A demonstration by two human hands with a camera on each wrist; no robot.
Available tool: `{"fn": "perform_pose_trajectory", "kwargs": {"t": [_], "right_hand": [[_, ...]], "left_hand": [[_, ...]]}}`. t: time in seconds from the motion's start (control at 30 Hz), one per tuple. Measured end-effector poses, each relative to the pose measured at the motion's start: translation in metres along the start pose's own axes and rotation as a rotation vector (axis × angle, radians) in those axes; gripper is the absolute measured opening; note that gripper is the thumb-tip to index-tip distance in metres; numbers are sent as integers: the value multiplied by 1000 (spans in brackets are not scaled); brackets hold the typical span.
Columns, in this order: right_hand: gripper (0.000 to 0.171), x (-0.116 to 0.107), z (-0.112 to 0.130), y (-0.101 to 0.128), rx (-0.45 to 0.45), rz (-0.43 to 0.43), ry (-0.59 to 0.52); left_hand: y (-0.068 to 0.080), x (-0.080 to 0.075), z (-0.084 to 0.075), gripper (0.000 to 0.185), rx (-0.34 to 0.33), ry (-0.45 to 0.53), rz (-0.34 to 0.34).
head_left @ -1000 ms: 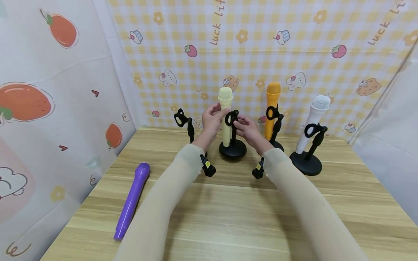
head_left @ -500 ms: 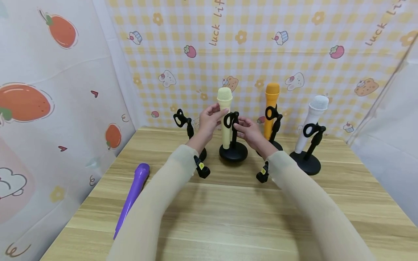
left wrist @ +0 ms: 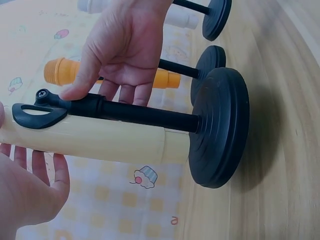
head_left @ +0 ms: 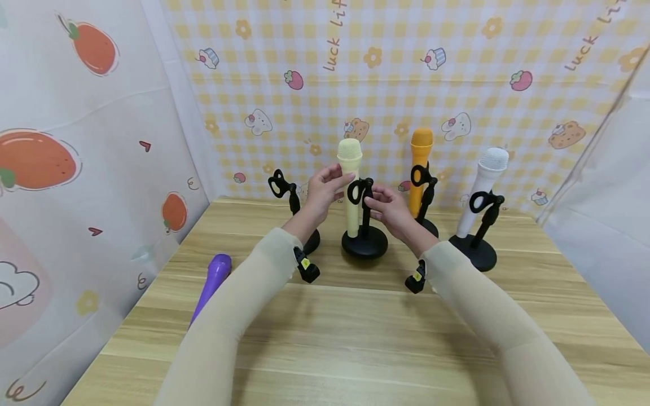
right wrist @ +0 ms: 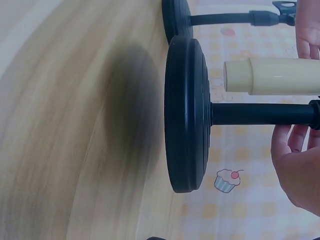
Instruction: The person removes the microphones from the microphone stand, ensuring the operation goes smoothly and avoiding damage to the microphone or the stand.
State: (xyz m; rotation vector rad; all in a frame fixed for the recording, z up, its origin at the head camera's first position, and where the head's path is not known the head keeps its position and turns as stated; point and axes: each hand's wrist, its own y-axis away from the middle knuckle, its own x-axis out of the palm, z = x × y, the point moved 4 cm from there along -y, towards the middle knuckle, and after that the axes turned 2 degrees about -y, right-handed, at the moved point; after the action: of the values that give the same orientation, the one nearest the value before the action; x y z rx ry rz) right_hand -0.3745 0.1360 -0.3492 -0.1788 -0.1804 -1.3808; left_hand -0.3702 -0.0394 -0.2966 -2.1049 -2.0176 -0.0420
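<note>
Fingers of my left hand (head_left: pixel 325 189) pinched the cream mic (head_left: pixel 350 186) in its black stand (head_left: pixel 364 239) near the desk's (head_left: pixel 355 338) far edge; right hand (head_left: pixel 388 206) loosely touched the clip (head_left: pixel 357 189). Backdrop read "Luck".

Both arms reached forward, sleeves down to the wrists, a small black camera strapped under each wrist. The left hand (head_left: pixel 325 189) was raised, fingers loosely curved with the thumb opposite them. The right hand (head_left: pixel 388 206) sat slightly lower, thumb pressed forward and the other fingers hanging relaxed below it.
</note>
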Motion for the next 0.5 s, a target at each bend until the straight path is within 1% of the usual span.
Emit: {"fn": "perform_pose_trajectory", "kwargs": {"t": [0.27,0.5], "right_hand": [[20,2,0,13,0,3,10],[20,2,0,25,14,-22,-8]], "left_hand": [[8,1,-1,38,-6,-4,43],[14,2,-1,41,-37,10,69]]}}
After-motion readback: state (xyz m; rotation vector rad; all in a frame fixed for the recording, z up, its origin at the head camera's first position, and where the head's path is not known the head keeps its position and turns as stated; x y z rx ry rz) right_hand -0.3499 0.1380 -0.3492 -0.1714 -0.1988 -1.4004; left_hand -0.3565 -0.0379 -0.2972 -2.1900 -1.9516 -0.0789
